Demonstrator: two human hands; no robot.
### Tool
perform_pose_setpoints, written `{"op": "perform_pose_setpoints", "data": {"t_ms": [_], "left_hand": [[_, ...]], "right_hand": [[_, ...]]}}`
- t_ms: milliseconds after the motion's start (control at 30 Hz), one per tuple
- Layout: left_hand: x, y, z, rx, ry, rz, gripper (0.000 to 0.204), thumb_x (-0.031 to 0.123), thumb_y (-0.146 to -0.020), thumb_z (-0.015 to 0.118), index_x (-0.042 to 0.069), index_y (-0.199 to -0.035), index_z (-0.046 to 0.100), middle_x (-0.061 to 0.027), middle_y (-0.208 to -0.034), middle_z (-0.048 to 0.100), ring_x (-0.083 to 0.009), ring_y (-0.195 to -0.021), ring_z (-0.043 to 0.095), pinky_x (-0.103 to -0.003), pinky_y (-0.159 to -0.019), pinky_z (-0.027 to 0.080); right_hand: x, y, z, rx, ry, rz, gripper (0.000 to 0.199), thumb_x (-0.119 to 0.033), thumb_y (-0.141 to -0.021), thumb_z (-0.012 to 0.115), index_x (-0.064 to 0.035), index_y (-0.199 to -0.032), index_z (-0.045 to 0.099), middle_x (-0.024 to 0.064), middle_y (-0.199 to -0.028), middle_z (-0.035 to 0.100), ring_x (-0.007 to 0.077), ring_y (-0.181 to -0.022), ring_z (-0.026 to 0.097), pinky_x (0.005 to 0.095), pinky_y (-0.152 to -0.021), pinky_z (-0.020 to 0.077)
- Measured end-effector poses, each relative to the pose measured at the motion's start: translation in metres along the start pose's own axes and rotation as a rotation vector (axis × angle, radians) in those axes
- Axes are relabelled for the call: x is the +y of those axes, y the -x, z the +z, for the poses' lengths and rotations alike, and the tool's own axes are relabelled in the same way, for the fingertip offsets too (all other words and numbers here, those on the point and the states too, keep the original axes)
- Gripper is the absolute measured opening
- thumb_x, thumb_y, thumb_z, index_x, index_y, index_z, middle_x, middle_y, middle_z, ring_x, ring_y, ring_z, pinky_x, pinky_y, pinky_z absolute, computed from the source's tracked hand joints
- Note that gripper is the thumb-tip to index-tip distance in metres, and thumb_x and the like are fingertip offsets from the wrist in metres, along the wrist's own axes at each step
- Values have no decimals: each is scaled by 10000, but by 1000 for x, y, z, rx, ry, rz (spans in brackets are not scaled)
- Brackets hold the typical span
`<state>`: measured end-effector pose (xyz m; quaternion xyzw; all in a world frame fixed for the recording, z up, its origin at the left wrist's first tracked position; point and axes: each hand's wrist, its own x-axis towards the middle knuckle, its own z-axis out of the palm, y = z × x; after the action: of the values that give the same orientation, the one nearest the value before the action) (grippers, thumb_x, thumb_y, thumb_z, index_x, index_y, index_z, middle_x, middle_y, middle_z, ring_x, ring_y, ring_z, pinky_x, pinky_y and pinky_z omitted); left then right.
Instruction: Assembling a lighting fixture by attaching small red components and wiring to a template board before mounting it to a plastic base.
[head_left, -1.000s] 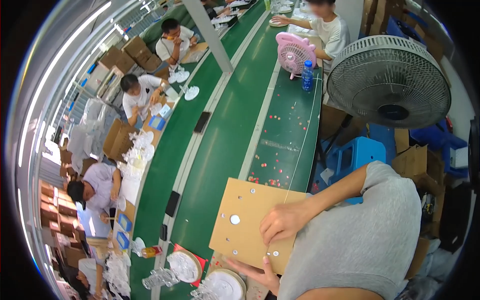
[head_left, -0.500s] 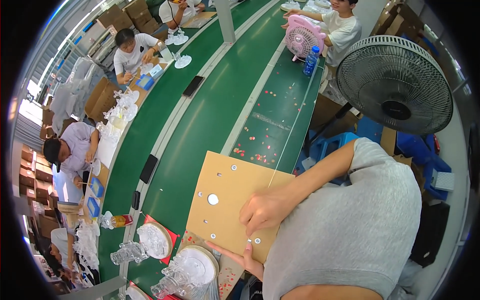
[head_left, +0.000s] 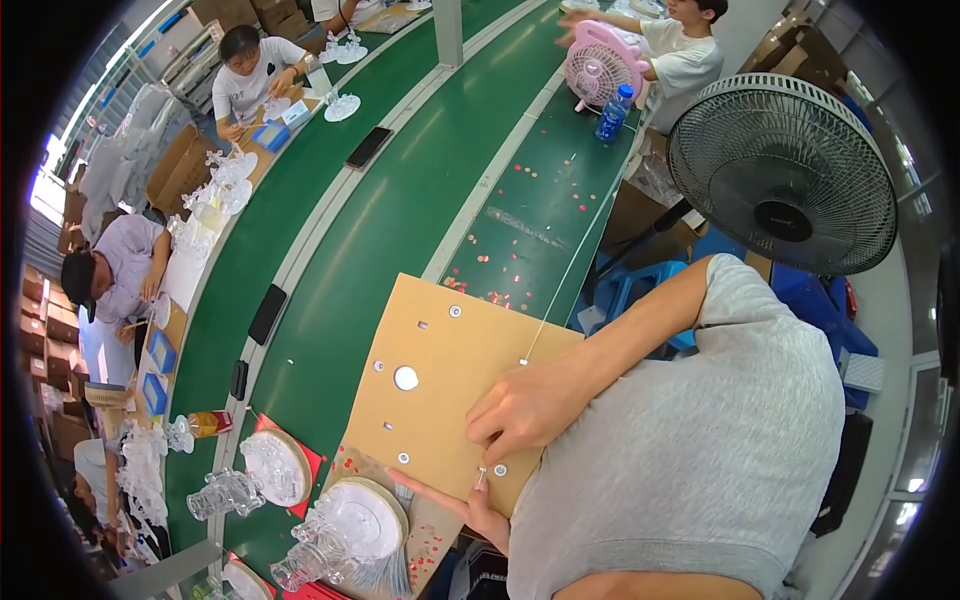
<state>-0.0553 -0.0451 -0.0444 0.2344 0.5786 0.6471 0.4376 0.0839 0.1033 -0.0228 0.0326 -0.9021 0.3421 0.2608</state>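
Note:
A tan cardboard panel [head_left: 430,330] with a round white hole [head_left: 406,378] and several small metal fittings lies across the green bench in front of me. My right hand [head_left: 525,410] rests on its near edge, with the fingertips pinched on a small metal pin [head_left: 481,478] next to a washer-like fitting [head_left: 499,469]. My left hand [head_left: 465,508] lies flat just below that edge, fingers stretched toward the left and partly hidden by my grey shirt. It holds nothing that I can see.
Clear glass dishes on red mats [head_left: 365,515] [head_left: 272,465] sit left of my hands. A green conveyor belt [head_left: 400,200] carries black phones [head_left: 368,147]. A large floor fan [head_left: 782,170] stands right. A pink fan [head_left: 600,65] and blue bottle [head_left: 614,115] stand ahead. Co-workers [head_left: 255,70] [head_left: 120,270] sit along the line.
The view has swung down and closer onto the panel. My right hand has slid along the panel's near edge toward its corner. The left hand stays below the edge.

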Motion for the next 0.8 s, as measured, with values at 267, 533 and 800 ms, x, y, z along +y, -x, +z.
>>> {"op": "perform_pose_setpoints", "data": {"t_ms": [267, 533, 800], "left_hand": [[-1, 9, 2, 22, -93, 32, 1051, 115, -730, 543, 159, -1649, 34, -167, -1664, 134, -331, -1491, 257, -411, -1206, 222], [-5, 5, 0, -56, 22, 13, 1106, -8, -731, 594, 119, -1640, -24, -143, -1671, 99, -277, -1502, 206, -395, -1213, 188], [-4, 9, 2, -76, 98, 30, 1115, -38, -755, 564, 122, -1626, -113, -156, -1657, 132, -270, -1480, 245, -397, -1197, 224]], "right_hand": [[-15, -8, -23, -299, 346, -58, 118, -143, -818, 645, -26, -835, 645, 41, -825, 506, 170, -825, 601, 284, -526, 528], [-29, -16, -43, -417, 279, -8, 139, -137, -826, 621, -17, -892, 647, 59, -820, 502, 181, -813, 603, 296, -538, 524], [-30, -18, -52, -468, 246, 96, 288, -74, -823, 679, -4, -1101, 690, 64, -804, 468, 193, -694, 563, 332, -521, 489]]}}
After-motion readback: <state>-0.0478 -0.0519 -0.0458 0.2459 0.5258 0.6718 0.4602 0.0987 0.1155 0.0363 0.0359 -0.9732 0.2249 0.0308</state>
